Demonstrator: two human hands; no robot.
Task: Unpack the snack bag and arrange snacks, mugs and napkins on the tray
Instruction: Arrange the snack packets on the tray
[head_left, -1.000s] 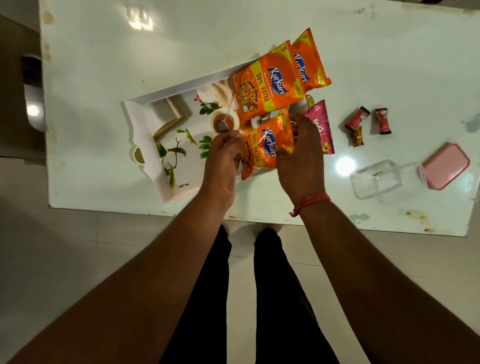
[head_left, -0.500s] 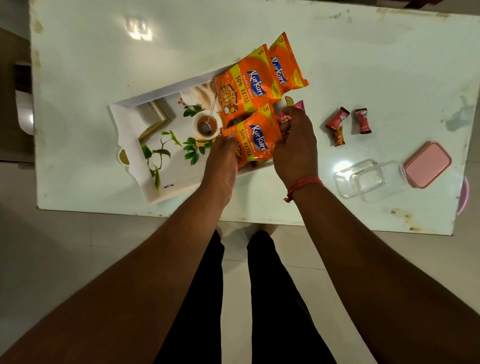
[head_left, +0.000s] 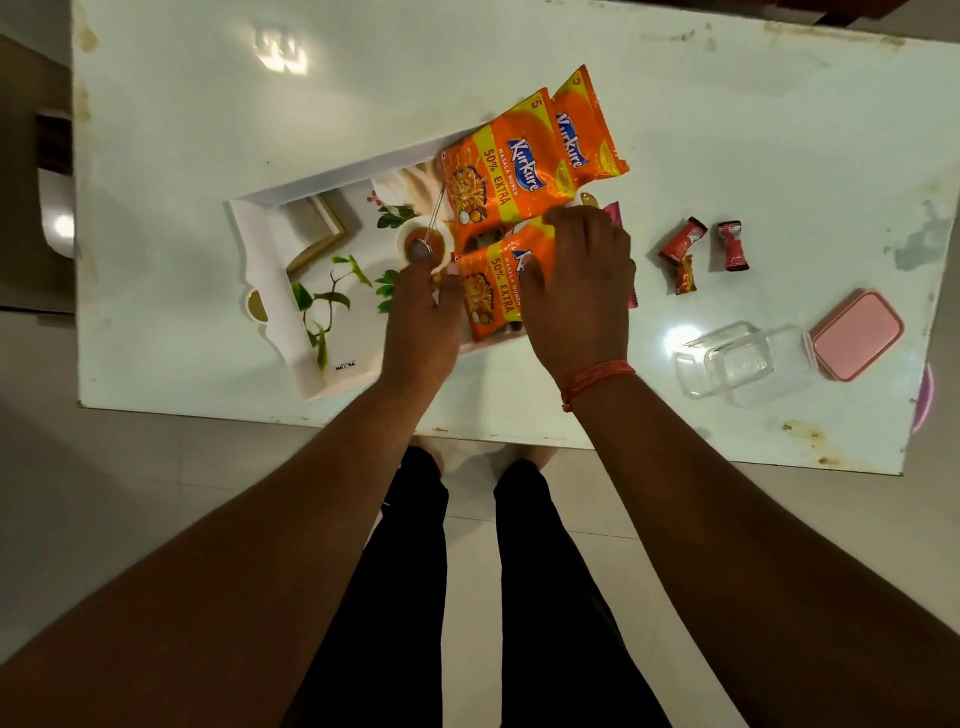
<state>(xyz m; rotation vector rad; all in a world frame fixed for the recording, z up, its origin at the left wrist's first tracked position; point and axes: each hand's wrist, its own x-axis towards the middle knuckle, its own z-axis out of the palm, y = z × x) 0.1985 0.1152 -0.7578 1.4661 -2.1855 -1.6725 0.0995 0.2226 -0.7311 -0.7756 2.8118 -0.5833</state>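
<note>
Both hands (head_left: 426, 332) (head_left: 576, 291) laying flat w/ loose grip on the third orange pack (head_left: 493, 291) in the tray (head_left: 270, 244) — candies (head_left: 685, 249) still sitting on the bench (head_left: 779, 130), no napkins showing yet.

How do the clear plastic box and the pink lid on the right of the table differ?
The clear plastic box is see-through and looks empty; the pink lid is solid-coloured. The box is the deeper of the two; the lid is flat and shallow. The box sits nearer the hands, the lid farther right, by the table's edge. Both are rounded rectangles, lie on the white table outside the tray, and neither hand touches them.
</note>
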